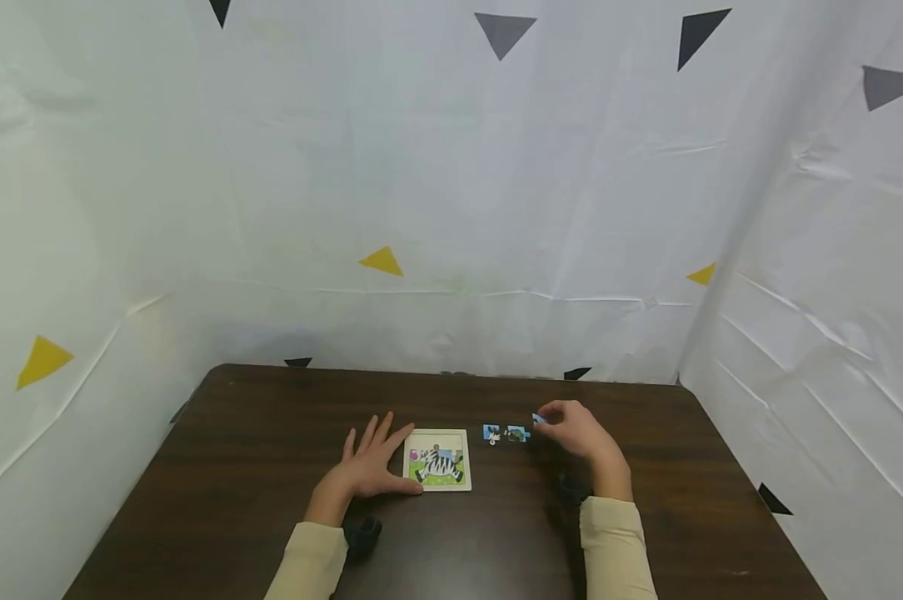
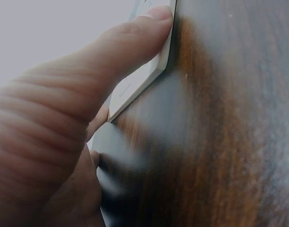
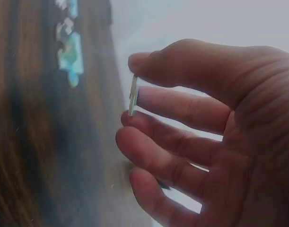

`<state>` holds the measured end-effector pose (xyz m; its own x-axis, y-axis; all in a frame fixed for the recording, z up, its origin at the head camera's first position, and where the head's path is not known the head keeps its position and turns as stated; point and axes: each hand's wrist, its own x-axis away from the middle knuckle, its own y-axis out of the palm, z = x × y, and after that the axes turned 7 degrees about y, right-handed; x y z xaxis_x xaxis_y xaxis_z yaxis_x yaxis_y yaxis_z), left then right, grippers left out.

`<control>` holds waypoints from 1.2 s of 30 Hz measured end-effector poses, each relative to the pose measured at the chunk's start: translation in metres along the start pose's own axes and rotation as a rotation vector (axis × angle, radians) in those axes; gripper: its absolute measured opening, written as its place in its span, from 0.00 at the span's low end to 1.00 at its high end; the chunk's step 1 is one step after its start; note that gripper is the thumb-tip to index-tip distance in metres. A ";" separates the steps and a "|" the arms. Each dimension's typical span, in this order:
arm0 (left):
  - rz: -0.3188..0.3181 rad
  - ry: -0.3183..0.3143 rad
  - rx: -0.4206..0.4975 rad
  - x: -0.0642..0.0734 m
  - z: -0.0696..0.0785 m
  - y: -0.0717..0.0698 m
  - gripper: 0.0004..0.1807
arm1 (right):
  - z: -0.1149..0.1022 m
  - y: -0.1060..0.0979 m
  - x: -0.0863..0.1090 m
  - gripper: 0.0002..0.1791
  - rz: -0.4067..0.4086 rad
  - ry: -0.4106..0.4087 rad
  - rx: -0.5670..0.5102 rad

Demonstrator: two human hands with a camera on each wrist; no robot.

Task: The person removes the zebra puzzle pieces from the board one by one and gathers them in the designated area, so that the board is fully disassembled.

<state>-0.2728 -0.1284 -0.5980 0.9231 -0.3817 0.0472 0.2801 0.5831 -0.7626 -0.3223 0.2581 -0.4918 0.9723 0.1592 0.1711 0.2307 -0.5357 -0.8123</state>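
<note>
A small square puzzle board (image 1: 437, 488) with a pale border and a zebra picture lies on the table. My left hand (image 1: 372, 467) spreads at its left side, index fingertip at the top left corner and thumb at the bottom left. In the left wrist view the thumb (image 2: 130, 42) rests on the border of the board. My right hand (image 1: 581, 433) pinches a blue puzzle piece (image 1: 539, 419) above the table. The right wrist view shows that piece edge-on (image 3: 133, 96) between thumb and fingers. Left of this hand lie two loose pieces, one with a zebra head (image 1: 492, 433), the other blue-green (image 1: 517, 433).
The dark wooden table (image 1: 271, 433) has rounded far corners. White sheeting (image 1: 451, 167) with grey, black and yellow triangles hangs behind it and at both sides. A dark device sits at the left wrist (image 1: 363, 537) and another at the right wrist (image 1: 574, 489).
</note>
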 end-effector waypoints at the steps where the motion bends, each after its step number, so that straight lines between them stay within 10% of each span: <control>1: -0.004 -0.003 -0.001 0.000 0.001 0.000 0.69 | 0.001 0.001 0.001 0.19 -0.002 0.015 0.012; 36: -0.011 -0.015 -0.018 0.003 0.005 -0.001 0.67 | 0.022 0.007 0.005 0.24 0.049 0.199 0.046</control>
<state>-0.2689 -0.1267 -0.5944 0.9240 -0.3768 0.0650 0.2853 0.5663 -0.7733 -0.3167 0.2736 -0.5091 0.9717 -0.0351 0.2335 0.1853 -0.5000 -0.8460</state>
